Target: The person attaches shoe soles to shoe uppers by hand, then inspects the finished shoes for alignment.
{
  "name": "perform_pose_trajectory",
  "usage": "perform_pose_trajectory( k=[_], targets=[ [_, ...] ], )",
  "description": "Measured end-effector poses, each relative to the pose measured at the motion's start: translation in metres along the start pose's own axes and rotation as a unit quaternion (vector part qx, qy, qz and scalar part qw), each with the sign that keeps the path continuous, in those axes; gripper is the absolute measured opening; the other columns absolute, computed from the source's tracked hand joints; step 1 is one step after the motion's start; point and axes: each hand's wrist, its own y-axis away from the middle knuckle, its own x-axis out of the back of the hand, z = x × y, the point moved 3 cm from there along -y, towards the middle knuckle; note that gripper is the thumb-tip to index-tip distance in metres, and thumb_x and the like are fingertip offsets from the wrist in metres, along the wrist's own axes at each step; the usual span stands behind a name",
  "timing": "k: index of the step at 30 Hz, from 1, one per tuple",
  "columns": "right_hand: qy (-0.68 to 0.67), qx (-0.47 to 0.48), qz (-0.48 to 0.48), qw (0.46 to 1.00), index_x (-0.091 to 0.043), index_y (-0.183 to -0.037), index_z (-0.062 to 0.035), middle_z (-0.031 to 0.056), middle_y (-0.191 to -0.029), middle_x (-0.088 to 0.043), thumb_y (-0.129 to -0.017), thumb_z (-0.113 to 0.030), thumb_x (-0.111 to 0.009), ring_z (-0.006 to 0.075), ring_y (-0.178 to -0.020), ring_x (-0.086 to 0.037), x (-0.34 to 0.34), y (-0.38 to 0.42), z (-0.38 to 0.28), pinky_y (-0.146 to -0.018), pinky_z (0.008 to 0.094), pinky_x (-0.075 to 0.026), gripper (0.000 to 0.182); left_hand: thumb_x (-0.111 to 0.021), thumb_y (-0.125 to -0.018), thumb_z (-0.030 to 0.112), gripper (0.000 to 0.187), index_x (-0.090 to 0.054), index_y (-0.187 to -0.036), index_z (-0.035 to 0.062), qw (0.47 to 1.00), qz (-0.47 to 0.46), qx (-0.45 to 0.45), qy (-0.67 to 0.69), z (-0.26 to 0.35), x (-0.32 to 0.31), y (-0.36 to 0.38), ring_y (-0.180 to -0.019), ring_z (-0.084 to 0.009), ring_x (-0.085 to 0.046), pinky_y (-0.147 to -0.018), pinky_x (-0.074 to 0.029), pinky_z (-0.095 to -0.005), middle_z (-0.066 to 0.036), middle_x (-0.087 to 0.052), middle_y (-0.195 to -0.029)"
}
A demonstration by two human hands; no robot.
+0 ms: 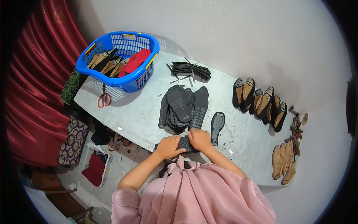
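Observation:
At the table's near edge, my left hand [169, 146] is closed on the left part of a black shoe sole [183, 143]. My right hand [199, 139] grips the right part of the same sole, its fingers bent over the top. A small red patch shows on the sole between the hands. Just beyond them lies a pile of black soles [181, 104] with ridged treads. One single sole [217, 127] rests to the right of my right hand. Farther back is a bundle of black strips [191, 71], tied in the middle.
A blue basket [128, 84] with shoes and red pieces stands at the back left, beside red-handled scissors [104, 100]. Several black shoes [265, 100] line the right side. Wooden shoe lasts [284, 158] and metal tools [296, 134] lie at the far right.

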Motion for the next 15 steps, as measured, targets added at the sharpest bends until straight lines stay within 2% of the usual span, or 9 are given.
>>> perform_pose_trajectory(
  k=[4,6,8,11,12,15],
  targets=[
    [-0.019,-0.003,0.006,1.000,-0.064,-0.068,-0.0054,0.0141,-0.064,-0.064,-0.088,-0.035,-0.050,0.0315,-0.057,-0.063,-0.007,0.002,-0.018,-0.051,0.0439,-0.049,0.038,-0.052,-0.088,0.041,0.048,-0.053,-0.116,0.0028,0.999,-0.010,0.038,-0.016,0.004,-0.005,-0.001,-0.079,-0.0320,-0.060,-0.067,-0.046,-0.0428,-0.014,-0.060,-0.090],
    [-0.027,-0.007,0.003,1.000,-0.063,-0.065,-0.0054,0.0144,-0.061,-0.063,-0.087,-0.036,-0.051,0.0315,-0.054,-0.063,-0.005,-0.001,-0.018,-0.050,0.0436,-0.049,0.040,-0.052,-0.088,0.039,0.046,-0.053,-0.117,0.0032,0.999,0.001,0.052,-0.006,0.003,-0.007,0.001,-0.080,-0.0320,-0.060,-0.067,-0.046,-0.0427,-0.014,-0.061,-0.091],
    [-0.031,-0.009,-0.009,0.999,-0.064,-0.065,-0.0053,0.0149,-0.060,-0.063,-0.087,-0.036,-0.051,0.0313,-0.054,-0.062,-0.007,-0.004,-0.017,-0.050,0.0435,-0.049,0.039,-0.051,-0.089,0.036,0.043,-0.054,-0.117,0.0035,0.998,0.015,0.060,0.022,0.000,-0.005,0.003,-0.081,-0.0320,-0.060,-0.068,-0.046,-0.0425,-0.014,-0.062,-0.093],
    [-0.030,-0.004,0.007,1.000,-0.064,-0.065,-0.0059,0.0148,-0.061,-0.063,-0.085,-0.035,-0.053,0.0310,-0.054,-0.062,-0.004,-0.004,-0.017,-0.050,0.0432,-0.048,0.037,-0.051,-0.089,0.035,0.041,-0.056,-0.115,0.0033,0.993,0.069,0.095,-0.031,0.002,0.004,0.008,-0.083,-0.0314,-0.060,-0.070,-0.046,-0.0421,-0.014,-0.062,-0.094],
    [-0.027,-0.007,0.018,0.999,-0.064,-0.065,-0.0059,0.0146,-0.060,-0.063,-0.085,-0.035,-0.053,0.0310,-0.054,-0.062,-0.004,-0.001,-0.016,-0.050,0.0432,-0.048,0.037,-0.047,-0.091,0.033,0.035,-0.064,-0.099,0.0020,0.980,0.111,0.148,-0.068,0.005,0.013,0.010,-0.077,-0.0334,-0.062,-0.066,-0.046,-0.0443,-0.017,-0.064,-0.085],
    [-0.018,-0.017,0.033,0.999,-0.063,-0.065,-0.0066,0.0119,-0.062,-0.063,-0.084,-0.034,-0.054,0.0302,-0.057,-0.063,-0.005,0.005,-0.017,-0.053,0.0433,-0.047,0.035,-0.042,-0.094,0.033,0.041,-0.067,-0.079,0.0030,0.949,0.036,0.312,-0.014,-0.020,-0.001,0.028,-0.062,-0.0342,-0.063,-0.057,-0.048,-0.0463,-0.018,-0.064,-0.073]
  ],
)
